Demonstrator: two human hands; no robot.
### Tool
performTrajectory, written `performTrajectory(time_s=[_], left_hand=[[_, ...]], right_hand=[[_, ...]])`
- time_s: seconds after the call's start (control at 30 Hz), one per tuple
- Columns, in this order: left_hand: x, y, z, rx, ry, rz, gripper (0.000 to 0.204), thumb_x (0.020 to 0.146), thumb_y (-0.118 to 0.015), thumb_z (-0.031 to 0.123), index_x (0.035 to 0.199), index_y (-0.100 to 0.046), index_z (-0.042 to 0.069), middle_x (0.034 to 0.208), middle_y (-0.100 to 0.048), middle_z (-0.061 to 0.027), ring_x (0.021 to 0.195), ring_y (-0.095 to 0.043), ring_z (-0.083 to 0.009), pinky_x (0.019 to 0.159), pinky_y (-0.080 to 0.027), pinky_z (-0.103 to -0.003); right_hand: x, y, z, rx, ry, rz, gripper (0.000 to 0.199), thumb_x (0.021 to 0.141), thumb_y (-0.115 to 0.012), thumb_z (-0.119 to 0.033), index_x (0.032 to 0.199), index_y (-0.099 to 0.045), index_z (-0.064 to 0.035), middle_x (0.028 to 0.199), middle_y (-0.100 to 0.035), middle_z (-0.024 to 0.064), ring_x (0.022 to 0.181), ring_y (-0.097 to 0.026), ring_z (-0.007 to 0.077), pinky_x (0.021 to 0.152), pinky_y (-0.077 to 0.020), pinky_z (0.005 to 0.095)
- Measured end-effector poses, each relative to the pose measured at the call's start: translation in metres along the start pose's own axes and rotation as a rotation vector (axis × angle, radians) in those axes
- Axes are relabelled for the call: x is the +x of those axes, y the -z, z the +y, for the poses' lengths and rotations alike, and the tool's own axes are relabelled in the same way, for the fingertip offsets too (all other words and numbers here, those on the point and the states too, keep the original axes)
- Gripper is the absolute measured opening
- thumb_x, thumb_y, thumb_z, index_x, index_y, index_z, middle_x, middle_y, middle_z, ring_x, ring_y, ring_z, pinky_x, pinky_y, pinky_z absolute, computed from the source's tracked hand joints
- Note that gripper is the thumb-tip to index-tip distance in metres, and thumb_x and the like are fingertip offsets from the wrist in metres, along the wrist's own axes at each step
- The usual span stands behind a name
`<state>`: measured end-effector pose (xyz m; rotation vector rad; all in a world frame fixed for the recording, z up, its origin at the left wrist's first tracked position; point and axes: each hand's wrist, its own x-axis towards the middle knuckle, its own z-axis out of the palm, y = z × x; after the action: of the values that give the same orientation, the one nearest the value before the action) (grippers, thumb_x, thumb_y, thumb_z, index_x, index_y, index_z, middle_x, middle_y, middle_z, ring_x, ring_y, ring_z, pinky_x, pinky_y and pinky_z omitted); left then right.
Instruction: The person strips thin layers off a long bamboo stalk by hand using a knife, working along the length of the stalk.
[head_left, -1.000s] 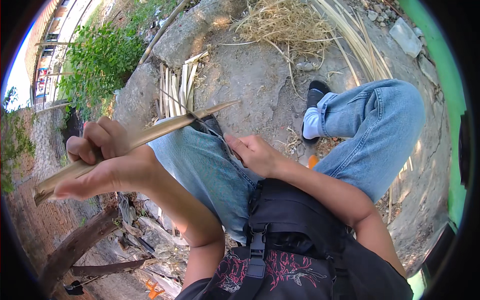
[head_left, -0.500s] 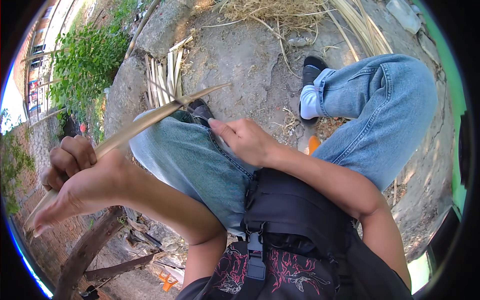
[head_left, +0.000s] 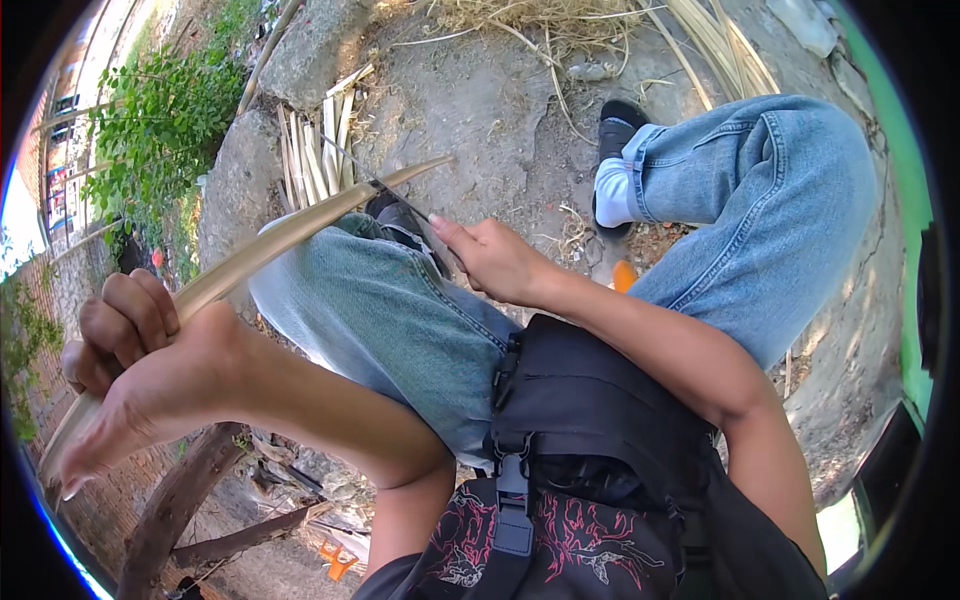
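My left hand [head_left: 150, 365] is closed around a long pale strip of split wood or cane [head_left: 285, 242]. The strip slants up over my left knee, from the lower left to its thin, curved tip near the middle. Closed on a thin dark-bladed knife [head_left: 408, 204], my right hand [head_left: 500, 262] is to the right of the strip. The blade lies across the strip a short way below its tip. Fingers of the right hand hide the knife's handle.
Cut pale strips [head_left: 318, 160] lie beyond my left knee beside a big rock [head_left: 240, 190]. Further off are a heap of shavings [head_left: 545, 12] and a bundle of long strips [head_left: 715, 45]. A dark branch [head_left: 180, 505] stands at lower left. A black bag [head_left: 600, 400] rests on my lap.
The knife and my right hand have moved slightly away from me, so the blade crosses the strip nearer its tip. My left hand has shifted a little to the left with the strip.
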<state>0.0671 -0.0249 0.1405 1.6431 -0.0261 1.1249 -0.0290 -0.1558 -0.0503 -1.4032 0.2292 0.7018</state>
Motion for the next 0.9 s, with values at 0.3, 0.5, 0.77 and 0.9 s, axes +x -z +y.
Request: performTrajectory(time_s=[0.3,0.5,0.77,0.9], left_hand=[[0.020,0.031,-0.014,-0.686,0.162,-0.549,0.074,0.067,-0.032,0.091,0.060,-0.030,0.017,0.045,-0.020,0.0043,0.040,-0.016,-0.0052,0.037,-0.009,-0.024],[0.016,0.026,-0.008,-0.624,0.128,-0.523,0.073,0.068,-0.032,0.090,0.060,-0.030,0.017,0.045,-0.021,0.0043,0.039,-0.017,-0.0051,0.037,-0.010,-0.023],[0.014,0.025,-0.008,-0.657,0.166,-0.551,0.073,0.067,-0.035,0.090,0.061,-0.030,0.017,0.045,-0.022,0.0051,0.039,-0.017,-0.0048,0.038,-0.009,-0.024],[0.013,0.029,-0.009,-0.799,0.214,-0.659,0.072,0.066,-0.039,0.089,0.061,-0.030,0.018,0.044,-0.022,0.0056,0.039,-0.017,-0.0044,0.038,-0.009,-0.023]], right_hand=[[-0.013,-0.004,-0.032,-0.034,0.113,-0.013,0.069,0.095,-0.038,-0.051,0.060,-0.053,0.0057,0.051,-0.050,0.0168,0.051,-0.049,0.0252,0.057,-0.0409,0.0405],[-0.002,0.004,-0.004,-0.156,0.062,0.054,0.067,0.095,-0.037,-0.048,0.060,-0.054,0.0071,0.057,-0.052,0.0258,0.054,-0.052,0.0354,0.060,-0.0426,0.0435],[0.000,0.011,-0.003,-0.080,0.021,0.038,0.067,0.096,-0.037,-0.050,0.058,-0.052,0.0017,0.047,-0.042,0.0041,0.047,-0.041,0.0130,0.049,-0.0365,0.0341],[-0.005,0.004,-0.022,0.018,0.196,-0.001,0.068,0.096,-0.038,-0.050,0.049,-0.045,-0.0010,0.043,-0.038,0.0031,0.043,-0.037,0.0131,0.045,-0.0351,0.0348]])
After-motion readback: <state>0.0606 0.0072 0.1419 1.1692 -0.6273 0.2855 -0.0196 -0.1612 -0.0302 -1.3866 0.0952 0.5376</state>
